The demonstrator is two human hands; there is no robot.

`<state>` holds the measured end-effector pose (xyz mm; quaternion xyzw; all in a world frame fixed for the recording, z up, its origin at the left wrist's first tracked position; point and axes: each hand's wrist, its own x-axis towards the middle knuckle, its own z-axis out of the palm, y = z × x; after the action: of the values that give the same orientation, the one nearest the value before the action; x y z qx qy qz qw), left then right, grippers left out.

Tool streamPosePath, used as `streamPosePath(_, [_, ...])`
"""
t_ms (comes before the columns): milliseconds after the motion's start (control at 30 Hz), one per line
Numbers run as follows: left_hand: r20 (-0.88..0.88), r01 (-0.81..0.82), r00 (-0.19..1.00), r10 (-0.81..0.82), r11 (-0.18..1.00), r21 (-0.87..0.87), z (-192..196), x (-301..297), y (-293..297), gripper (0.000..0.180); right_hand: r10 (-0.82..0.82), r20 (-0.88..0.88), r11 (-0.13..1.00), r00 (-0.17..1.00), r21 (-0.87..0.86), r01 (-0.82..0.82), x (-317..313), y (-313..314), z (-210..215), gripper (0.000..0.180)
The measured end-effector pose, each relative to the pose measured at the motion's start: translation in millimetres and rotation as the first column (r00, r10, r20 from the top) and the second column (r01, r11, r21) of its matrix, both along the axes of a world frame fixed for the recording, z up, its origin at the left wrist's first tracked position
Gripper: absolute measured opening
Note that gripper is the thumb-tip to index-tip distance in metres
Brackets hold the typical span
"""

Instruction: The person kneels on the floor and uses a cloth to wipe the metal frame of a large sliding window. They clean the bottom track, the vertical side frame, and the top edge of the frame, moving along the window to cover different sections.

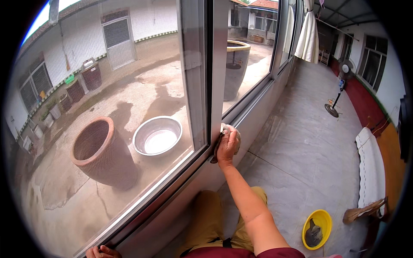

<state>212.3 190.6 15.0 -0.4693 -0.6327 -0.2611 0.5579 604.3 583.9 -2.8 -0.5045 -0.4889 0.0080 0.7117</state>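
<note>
My right hand [227,148] is closed around a crumpled pale rag [237,139], pressed against the window frame [217,77] near the foot of its upright post. A dark flap, perhaps part of the rag, hangs by the wrist. At the lower left, my left hand [103,252] curls its fingers over the window sill [142,210]; the picture's edge cuts off the rest of it. Beside my legs on the floor stands a yellow basin [328,230] with a wet-looking grey cloth [315,234] inside.
Beyond the screened window are a large clay pot [109,159], a metal basin [140,139] and a tall glazed vat [238,73]. Indoors, a standing fan [337,101] stands farther along the grey floor. A white padded cover [371,167] lies along the right side; a curtain [308,36] hangs ahead.
</note>
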Motion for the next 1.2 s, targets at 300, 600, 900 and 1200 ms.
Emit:
streamPosePath(300, [-0.037,-0.03,0.999,0.03,0.999,-0.014,7,8,11,0.026,-0.074,0.393,0.994,0.917,0.1,0.037,46,25,-8,0.013])
streamPosePath(600, [-0.024,-0.1,0.995,0.1,0.995,-0.024,8,16,14,0.029,-0.028,0.523,0.996,0.852,-0.056,0.067,123,92,4,0.01])
streamPosePath(900, [0.043,-0.147,0.988,0.15,0.986,-0.074,11,19,11,0.029,0.001,0.488,0.864,0.873,-0.44,0.245,203,182,23,0.024])
streamPosePath(1200, [-0.007,-0.176,0.984,0.176,0.979,-0.099,14,30,12,0.027,-0.071,0.556,0.645,0.828,-0.608,0.463,253,253,41,0.026])
